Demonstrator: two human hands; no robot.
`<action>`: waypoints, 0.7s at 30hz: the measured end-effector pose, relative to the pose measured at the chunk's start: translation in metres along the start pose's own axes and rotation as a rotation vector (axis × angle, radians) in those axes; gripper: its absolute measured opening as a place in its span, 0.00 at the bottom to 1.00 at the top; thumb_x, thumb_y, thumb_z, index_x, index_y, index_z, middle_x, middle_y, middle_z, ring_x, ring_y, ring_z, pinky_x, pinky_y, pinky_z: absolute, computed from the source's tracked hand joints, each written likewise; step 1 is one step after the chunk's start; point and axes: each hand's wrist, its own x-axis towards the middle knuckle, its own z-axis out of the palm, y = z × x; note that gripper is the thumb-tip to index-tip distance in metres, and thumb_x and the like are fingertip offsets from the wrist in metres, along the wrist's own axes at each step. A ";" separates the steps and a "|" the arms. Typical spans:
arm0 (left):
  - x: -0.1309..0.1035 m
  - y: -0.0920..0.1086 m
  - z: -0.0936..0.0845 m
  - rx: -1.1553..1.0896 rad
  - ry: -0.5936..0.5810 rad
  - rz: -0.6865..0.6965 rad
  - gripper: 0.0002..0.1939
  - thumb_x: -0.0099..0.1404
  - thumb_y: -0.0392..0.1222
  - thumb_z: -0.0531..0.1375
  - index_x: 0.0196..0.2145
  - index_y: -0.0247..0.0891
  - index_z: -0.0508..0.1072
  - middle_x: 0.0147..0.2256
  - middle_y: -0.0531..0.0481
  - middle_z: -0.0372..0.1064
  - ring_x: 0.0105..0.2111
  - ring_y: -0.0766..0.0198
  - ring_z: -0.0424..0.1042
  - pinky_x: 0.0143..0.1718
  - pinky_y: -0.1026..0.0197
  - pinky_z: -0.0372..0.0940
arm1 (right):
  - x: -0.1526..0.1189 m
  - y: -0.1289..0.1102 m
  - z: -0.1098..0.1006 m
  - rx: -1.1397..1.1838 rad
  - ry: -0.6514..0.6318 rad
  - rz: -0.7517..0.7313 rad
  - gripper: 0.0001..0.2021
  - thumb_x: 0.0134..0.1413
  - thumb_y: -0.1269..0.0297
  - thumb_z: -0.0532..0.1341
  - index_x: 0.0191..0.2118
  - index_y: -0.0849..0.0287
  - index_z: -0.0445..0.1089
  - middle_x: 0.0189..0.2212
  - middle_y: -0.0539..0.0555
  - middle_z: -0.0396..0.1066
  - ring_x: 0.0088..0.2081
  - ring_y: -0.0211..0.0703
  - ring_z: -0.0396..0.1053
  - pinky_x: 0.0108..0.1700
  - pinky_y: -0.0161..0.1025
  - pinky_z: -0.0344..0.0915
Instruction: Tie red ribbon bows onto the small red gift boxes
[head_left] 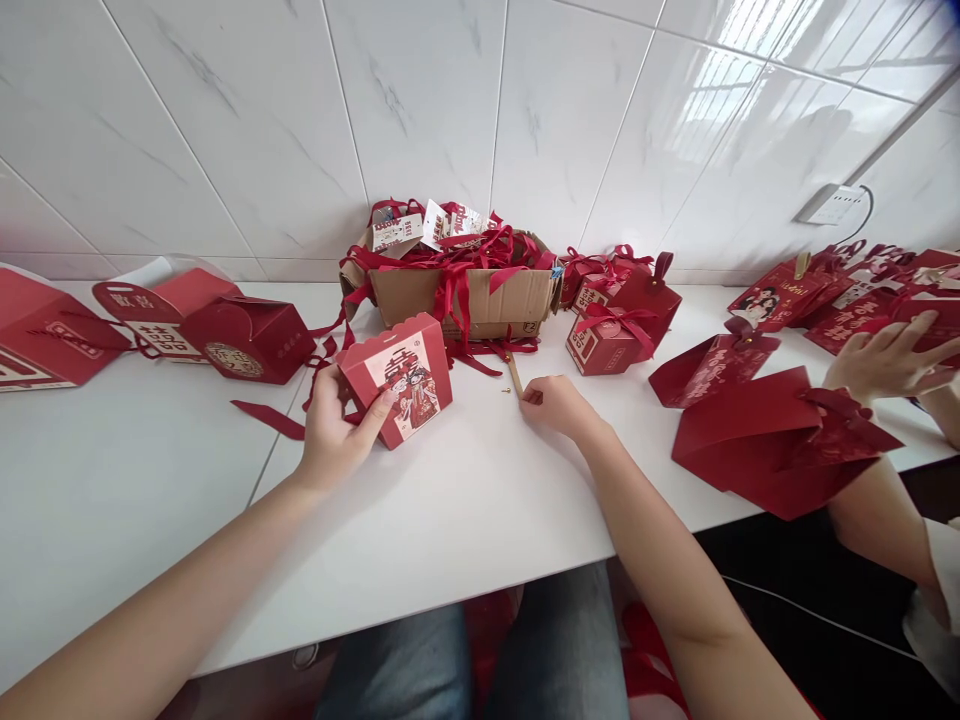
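My left hand [335,425] is closed round the left side of a red gift box [412,380]. The box has a scalloped top edge and a printed picture of a couple on its front, and it tilts above the white table. My right hand [556,405] rests on the table to the right of the box, its fingers pinched on the lower end of a thin tan strip [514,374]. Beside the strip lies a tiny brass-coloured piece [506,390]. Just behind my hands stands a cardboard box [405,298] heaped with red ribbons [495,245] and printed tags [397,232].
Red gift boxes [251,340] stand on the left, with a loose ribbon end [270,418] before them. More gift boxes [611,345] stand right of the cardboard box. On the far right, a co-worker's hands [889,355] are near several red boxes [772,440]. A tiled wall [427,110] closes the back.
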 end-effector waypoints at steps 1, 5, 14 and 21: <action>0.000 0.000 0.000 0.007 0.002 0.001 0.26 0.59 0.51 0.64 0.50 0.38 0.61 0.51 0.40 0.65 0.48 0.55 0.70 0.45 0.52 0.71 | 0.001 0.001 -0.001 0.018 0.035 0.023 0.04 0.42 0.73 0.62 0.22 0.59 0.69 0.24 0.53 0.71 0.27 0.39 0.65 0.29 0.35 0.60; 0.002 0.000 0.001 0.017 -0.003 0.030 0.27 0.59 0.50 0.64 0.51 0.39 0.60 0.51 0.41 0.65 0.48 0.56 0.70 0.48 0.51 0.69 | 0.004 0.004 -0.010 0.144 0.189 0.112 0.03 0.43 0.70 0.59 0.25 0.60 0.71 0.24 0.54 0.72 0.29 0.42 0.69 0.32 0.37 0.63; 0.003 0.026 -0.009 0.305 0.367 0.646 0.36 0.45 0.43 0.70 0.51 0.43 0.60 0.53 0.43 0.54 0.54 0.49 0.59 0.49 0.46 0.64 | -0.012 -0.014 -0.023 1.037 0.058 -0.037 0.10 0.41 0.60 0.69 0.27 0.60 0.71 0.25 0.49 0.71 0.27 0.34 0.69 0.37 0.37 0.70; -0.037 0.079 0.010 0.279 -0.135 0.683 0.19 0.57 0.32 0.64 0.47 0.41 0.68 0.42 0.46 0.70 0.43 0.57 0.70 0.47 0.53 0.68 | -0.039 -0.051 0.010 1.087 -0.119 -0.156 0.12 0.44 0.56 0.70 0.28 0.59 0.72 0.23 0.48 0.72 0.27 0.36 0.71 0.36 0.38 0.71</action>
